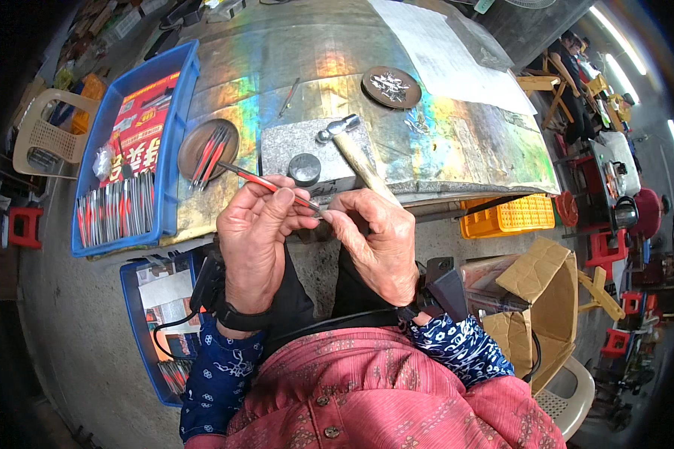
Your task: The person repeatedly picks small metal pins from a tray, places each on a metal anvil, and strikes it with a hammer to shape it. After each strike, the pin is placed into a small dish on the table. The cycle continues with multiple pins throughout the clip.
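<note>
My left hand (256, 236) pinches a slender red-and-black tool (252, 177) between thumb and fingers; my right hand (378, 236) pinches its tip. Tool location: nearer me than the ball-peen hammer (354, 157).

Ylw crate (511, 218), cardbd box (554, 310).
</note>
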Available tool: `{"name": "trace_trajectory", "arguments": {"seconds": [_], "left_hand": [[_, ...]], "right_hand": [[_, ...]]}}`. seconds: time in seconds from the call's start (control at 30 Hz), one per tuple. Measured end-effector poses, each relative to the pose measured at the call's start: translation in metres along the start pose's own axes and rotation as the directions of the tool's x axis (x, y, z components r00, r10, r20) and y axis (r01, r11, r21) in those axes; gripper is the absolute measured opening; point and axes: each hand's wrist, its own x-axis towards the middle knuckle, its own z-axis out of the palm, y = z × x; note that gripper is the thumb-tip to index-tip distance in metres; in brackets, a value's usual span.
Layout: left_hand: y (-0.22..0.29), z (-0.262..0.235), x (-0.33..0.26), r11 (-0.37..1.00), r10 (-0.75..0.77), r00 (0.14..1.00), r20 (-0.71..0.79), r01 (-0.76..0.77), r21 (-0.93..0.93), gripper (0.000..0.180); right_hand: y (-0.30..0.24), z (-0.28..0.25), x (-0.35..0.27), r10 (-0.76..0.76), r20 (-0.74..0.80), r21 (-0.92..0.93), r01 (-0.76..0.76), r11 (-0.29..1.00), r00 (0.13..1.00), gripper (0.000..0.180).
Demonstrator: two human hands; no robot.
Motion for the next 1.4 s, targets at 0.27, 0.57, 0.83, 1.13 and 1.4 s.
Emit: {"name": "trace_trajectory", "arguments": {"seconds": [0.27,0.57,0.83,1.13,1.4], "left_hand": [[-0.003,-0.001,0.000,0.995,0.031,0.999,-0.022,-0.029,0.091,0.016],[-0.002,-0.004,0.014,0.998,0.023,1.000,0.001,-0.023,0.059,0.014],[0.000,-0.009,0.045,0.911,0.204,0.978,0.040,-0.204,0.359,0.009],[-0.008,-0.005,0.051,0.807,0.298,0.953,0.058,-0.284,0.517,0.005],[-0.008,-0.003,0.048,0.766,0.307,0.950,0.051,-0.279,0.579,0.005]], "right_hand": [[0.005,0.009,0.000,0.012,-0.001,-0.037,-0.012,0.999,1.000,0.007],[0.008,0.007,0.011,-0.052,0.028,-0.103,0.054,0.993,0.998,0.010],[0.021,-0.025,0.014,-0.156,0.032,-0.595,0.144,0.791,0.987,0.023],[0.036,-0.032,0.007,0.061,0.089,-0.561,-0.001,0.828,0.994,0.037],[0.038,-0.029,0.007,0.109,0.088,-0.557,-0.042,0.830,0.990,0.041]]}}
